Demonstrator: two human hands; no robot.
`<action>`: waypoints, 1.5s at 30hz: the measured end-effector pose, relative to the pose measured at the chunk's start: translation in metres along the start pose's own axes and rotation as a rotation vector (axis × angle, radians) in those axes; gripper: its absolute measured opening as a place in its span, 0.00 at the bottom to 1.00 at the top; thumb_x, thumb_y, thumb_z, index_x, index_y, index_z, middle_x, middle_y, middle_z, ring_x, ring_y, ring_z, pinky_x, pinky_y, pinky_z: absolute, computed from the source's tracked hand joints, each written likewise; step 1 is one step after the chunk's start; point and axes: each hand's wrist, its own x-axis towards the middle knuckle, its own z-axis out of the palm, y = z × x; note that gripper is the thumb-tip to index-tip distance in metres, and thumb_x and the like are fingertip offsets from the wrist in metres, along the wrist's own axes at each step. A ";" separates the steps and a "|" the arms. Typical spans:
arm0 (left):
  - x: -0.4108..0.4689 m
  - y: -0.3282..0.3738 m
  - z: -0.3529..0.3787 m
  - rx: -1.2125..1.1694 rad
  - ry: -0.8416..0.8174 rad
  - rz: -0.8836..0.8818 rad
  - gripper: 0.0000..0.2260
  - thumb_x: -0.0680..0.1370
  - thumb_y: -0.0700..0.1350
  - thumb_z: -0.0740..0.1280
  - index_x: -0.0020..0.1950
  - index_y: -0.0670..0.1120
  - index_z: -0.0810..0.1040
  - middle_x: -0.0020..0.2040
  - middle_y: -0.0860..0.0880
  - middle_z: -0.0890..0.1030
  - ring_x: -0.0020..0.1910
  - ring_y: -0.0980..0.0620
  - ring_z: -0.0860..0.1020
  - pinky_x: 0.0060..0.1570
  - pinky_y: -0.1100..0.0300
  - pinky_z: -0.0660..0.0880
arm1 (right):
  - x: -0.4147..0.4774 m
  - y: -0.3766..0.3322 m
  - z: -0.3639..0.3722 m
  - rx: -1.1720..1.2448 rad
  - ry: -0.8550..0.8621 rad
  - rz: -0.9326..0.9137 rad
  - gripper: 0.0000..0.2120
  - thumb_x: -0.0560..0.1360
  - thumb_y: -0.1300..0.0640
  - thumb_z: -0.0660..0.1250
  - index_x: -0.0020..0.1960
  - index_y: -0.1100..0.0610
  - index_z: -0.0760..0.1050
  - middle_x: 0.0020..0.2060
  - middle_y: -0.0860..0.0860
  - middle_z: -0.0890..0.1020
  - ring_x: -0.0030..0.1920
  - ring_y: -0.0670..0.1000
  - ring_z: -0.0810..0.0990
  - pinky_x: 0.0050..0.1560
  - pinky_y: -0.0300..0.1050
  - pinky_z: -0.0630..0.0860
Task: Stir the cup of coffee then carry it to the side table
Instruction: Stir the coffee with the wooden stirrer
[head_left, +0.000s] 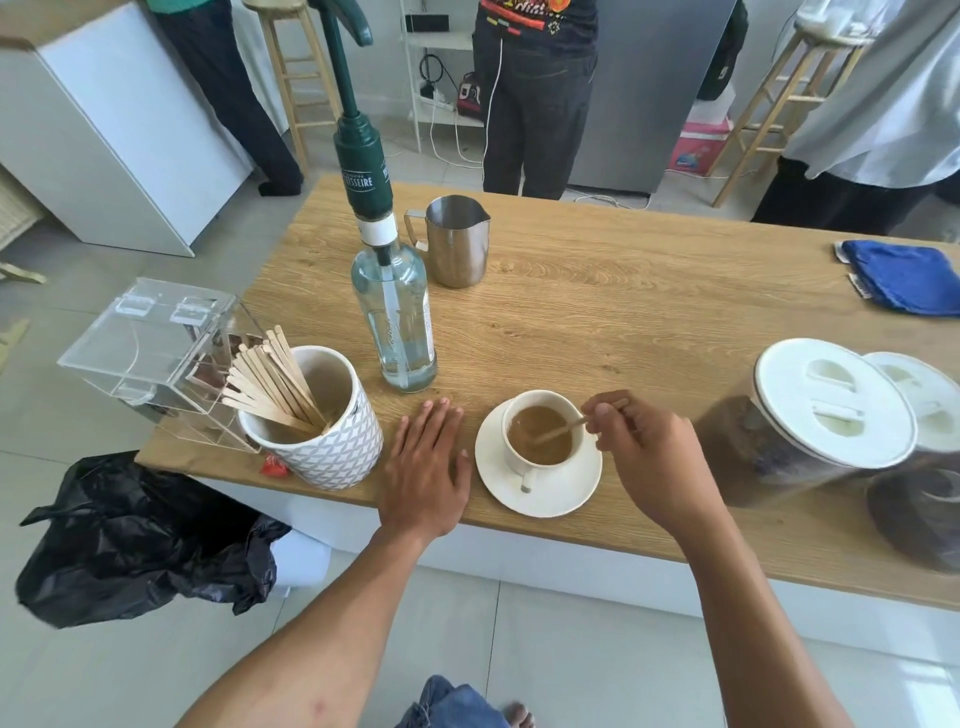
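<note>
The right grip (639, 457) pinches the thin wooden stir stick (558, 430), slanting down-left into the white ceramic coffee cup (540, 410); the left grip (426, 467) lies flat, released, just beside the white saucer (571, 493).

Matt wood table (623, 312); brushed steel jug (457, 244); glossy ceramic cup (540, 431).

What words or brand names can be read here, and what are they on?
"ISSEIRE" on the green pump atop the glass bottle; the first letters curve out of view, and the small line above is too small to read.
Script lettering down the glass bottle: too faint to read.
Print on the dark shirt behind the counter: blurred, unreadable.
Print on the pink box: too small to read.
</note>
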 end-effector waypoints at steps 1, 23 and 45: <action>0.000 0.000 0.000 0.003 0.001 0.000 0.24 0.82 0.53 0.52 0.76 0.48 0.68 0.78 0.50 0.66 0.79 0.50 0.60 0.77 0.46 0.57 | 0.000 0.001 -0.001 0.005 0.015 0.015 0.10 0.80 0.57 0.61 0.44 0.48 0.78 0.35 0.46 0.83 0.37 0.44 0.82 0.40 0.43 0.77; 0.000 0.000 0.001 0.010 -0.006 0.004 0.24 0.82 0.53 0.52 0.76 0.48 0.68 0.78 0.50 0.66 0.79 0.50 0.59 0.77 0.47 0.57 | 0.003 -0.003 0.002 -0.003 0.000 0.030 0.09 0.81 0.55 0.59 0.46 0.49 0.78 0.36 0.46 0.83 0.39 0.46 0.82 0.42 0.44 0.76; 0.001 -0.001 0.001 0.005 0.021 0.009 0.24 0.81 0.52 0.52 0.75 0.47 0.69 0.77 0.49 0.67 0.78 0.49 0.61 0.77 0.47 0.56 | 0.001 -0.003 -0.005 -0.040 0.023 -0.021 0.08 0.81 0.55 0.60 0.47 0.47 0.76 0.35 0.46 0.83 0.38 0.46 0.82 0.41 0.47 0.77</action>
